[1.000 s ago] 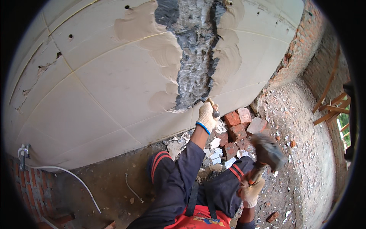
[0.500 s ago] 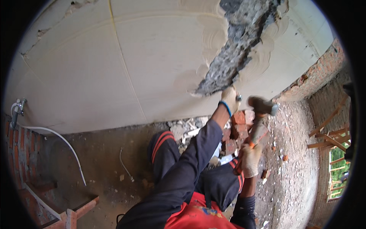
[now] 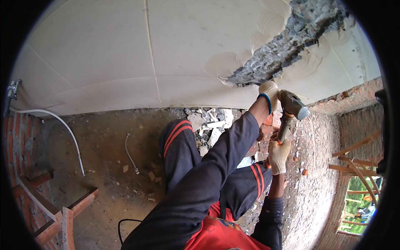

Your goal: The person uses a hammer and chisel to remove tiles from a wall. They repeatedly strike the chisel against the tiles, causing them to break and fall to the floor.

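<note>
Cotton-gloved, the right hand (image 3: 278, 155) is wrapping its fingers tightly round the wooden handle of a hammer (image 3: 290, 109), whose steel head is meeting the top of a chisel at the far right. The left hand (image 3: 268, 92) is closing over that chisel, hiding most of it, at the lower end of a gouged channel (image 3: 287, 46) in the plastered wall (image 3: 125, 54). Grey masonry is showing along the channel; plaster below is lying intact. Rubble (image 3: 208, 125) is piling on the floor. Left arm stretching straight, right elbow bending.

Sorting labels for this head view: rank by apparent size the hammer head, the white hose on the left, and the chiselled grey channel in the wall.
1. chiselled grey channel
2. white hose, long but thin
3. hammer head
</note>
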`<state>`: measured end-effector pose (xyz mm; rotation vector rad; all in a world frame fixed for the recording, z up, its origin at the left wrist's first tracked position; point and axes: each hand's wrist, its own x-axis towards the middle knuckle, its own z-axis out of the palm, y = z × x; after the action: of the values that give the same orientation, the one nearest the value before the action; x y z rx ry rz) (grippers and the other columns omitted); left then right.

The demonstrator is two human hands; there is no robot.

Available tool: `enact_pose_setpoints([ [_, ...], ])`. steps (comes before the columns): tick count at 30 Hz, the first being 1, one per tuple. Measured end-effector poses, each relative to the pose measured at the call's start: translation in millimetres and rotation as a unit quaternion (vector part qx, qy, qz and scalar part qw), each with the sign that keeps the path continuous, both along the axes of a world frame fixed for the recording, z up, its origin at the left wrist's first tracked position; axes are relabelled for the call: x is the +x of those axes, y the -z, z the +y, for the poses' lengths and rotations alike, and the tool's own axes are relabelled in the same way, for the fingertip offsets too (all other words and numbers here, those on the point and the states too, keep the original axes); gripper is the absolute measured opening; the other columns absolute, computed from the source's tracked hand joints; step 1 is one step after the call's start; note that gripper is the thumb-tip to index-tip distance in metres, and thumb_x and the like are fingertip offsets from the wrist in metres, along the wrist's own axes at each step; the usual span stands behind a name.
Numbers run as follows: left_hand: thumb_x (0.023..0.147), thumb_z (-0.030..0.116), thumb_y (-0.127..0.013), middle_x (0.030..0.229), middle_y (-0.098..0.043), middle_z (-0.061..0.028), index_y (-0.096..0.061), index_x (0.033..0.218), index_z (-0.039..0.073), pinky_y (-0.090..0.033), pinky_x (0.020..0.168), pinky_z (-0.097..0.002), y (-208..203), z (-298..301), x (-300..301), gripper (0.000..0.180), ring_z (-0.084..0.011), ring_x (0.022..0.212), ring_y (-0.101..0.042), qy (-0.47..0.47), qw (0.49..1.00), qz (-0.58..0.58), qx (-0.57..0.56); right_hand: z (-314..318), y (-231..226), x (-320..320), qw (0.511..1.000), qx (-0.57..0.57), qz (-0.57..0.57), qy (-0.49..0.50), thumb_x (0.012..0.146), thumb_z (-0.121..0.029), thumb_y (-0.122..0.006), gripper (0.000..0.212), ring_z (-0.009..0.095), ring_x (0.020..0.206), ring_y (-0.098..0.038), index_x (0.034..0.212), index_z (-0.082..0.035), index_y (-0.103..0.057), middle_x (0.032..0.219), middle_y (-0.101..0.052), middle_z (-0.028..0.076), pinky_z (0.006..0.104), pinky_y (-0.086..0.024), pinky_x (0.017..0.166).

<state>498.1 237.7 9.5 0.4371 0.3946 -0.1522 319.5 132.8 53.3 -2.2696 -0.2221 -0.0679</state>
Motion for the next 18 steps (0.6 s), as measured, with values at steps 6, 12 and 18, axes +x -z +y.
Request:
enact_pose_setpoints([
  [6, 0.079, 0.016, -0.058, 0.077, -0.058, -0.0100, -0.057, 0.090, 0.007, -0.046, 0.059, -0.0352, 11.6, -1.2, 3.5, 0.015, -0.0206, 0.073, -0.057, -0.054, 0.990, -0.032, 0.128, -36.0, -29.8, -26.8, 0.969, 0.227, -0.005, 0.097, 0.072, -0.002, -0.050, 0.008, 0.009, 0.041, -0.043, 0.080, -0.003, -0.049, 0.056, -0.046, 0.000, 0.0218, -0.036, 0.038],
  [12, 0.082, 0.019, -0.047, 0.072, -0.056, -0.0101, -0.056, 0.085, 0.007, -0.045, 0.050, -0.0346, 3.7, 1.4, -6.4, 0.015, -0.0203, 0.066, -0.054, -0.009, 0.992, 0.035, 0.120, -33.2, -91.5, -26.1, 0.906, 0.333, -0.262, 0.000, 0.073, -0.001, -0.054, 0.016, 0.013, 0.048, -0.047, 0.087, 0.001, -0.047, 0.064, -0.050, 0.008, 0.0253, -0.041, 0.044],
  [18, 0.084, 0.024, -0.050, 0.072, -0.056, -0.0089, -0.056, 0.081, 0.007, -0.043, 0.052, -0.0350, 3.6, 3.1, -1.1, 0.018, -0.0204, 0.064, -0.053, -0.027, 0.996, 0.024, 0.079, -12.6, -6.6, 1.8, 0.981, -0.077, -0.168, -0.049, 0.070, -0.002, -0.057, 0.009, 0.012, 0.054, -0.048, 0.079, -0.002, -0.054, 0.063, -0.051, 0.003, 0.0266, -0.040, 0.051],
])
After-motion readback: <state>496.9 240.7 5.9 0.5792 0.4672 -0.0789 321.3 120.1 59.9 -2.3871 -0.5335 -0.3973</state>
